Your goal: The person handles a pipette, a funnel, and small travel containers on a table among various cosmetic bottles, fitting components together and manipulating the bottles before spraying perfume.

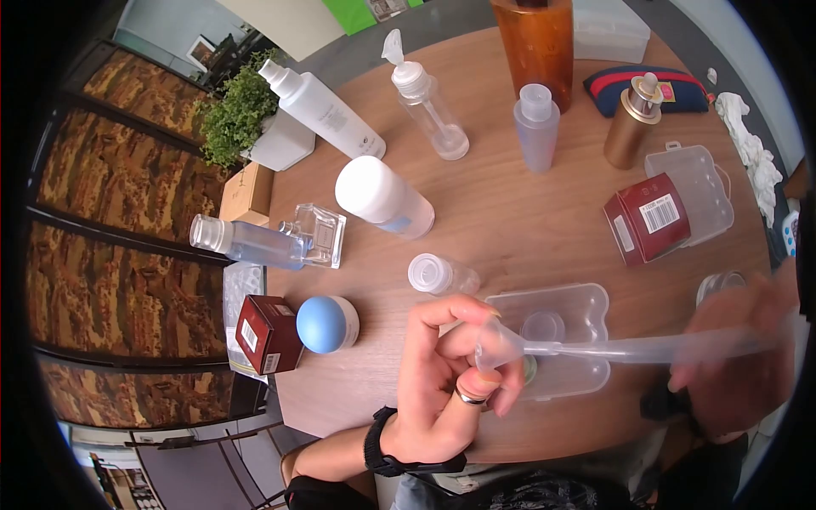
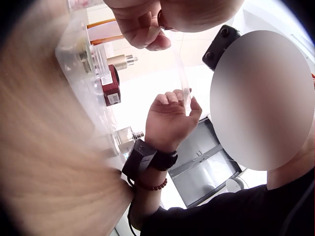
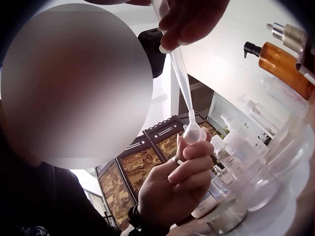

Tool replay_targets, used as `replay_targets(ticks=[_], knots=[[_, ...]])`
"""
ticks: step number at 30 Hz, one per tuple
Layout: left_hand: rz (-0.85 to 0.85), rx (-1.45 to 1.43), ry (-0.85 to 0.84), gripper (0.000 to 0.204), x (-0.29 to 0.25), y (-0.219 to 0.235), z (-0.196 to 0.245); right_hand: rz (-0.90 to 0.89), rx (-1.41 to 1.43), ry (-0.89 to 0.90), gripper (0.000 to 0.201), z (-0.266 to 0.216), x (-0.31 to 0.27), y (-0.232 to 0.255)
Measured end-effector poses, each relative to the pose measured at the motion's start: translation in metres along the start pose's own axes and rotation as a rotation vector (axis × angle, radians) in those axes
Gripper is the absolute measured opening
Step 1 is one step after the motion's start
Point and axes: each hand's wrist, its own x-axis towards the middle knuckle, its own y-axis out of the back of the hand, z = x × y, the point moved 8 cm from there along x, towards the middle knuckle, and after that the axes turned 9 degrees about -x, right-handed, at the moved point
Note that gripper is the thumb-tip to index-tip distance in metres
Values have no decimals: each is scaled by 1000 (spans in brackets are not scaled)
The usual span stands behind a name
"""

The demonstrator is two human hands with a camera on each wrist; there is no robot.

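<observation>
My left hand, with a ring on it, pinches a small clear plastic funnel by its wide cone between thumb and fingers. The funnel's spout points right and meets the narrow end of a long translucent plastic tube. At the tube's other end my right hand, blurred in the head view, pinches it between thumb and fingers, as the left wrist view shows. Below the hands lies an open clear plastic case with a small round clear container in it. A small clear bottle lies just beyond the left hand.
Several bottles stand farther back, among them a white-capped bottle, an amber bottle and a gold dropper bottle. A dark red box rests on another clear case. A blue-lidded jar sits at the left edge.
</observation>
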Motion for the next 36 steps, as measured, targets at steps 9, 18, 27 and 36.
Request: replay_targets(ticks=[9,18,27,36], knots=[[-74,52,-113,38,-1,1,6,50,48,45,29,17,11,-4],[-39,-7,-31,43,-3,4,3,249,-33,-12,33,18,6,3],[-54,-124,-116,55,-6,-2,15,72,65,10,26,13,21,1],[-55,20,-148,53,-6,-1,18,93,74,-23,27,17,24,1]])
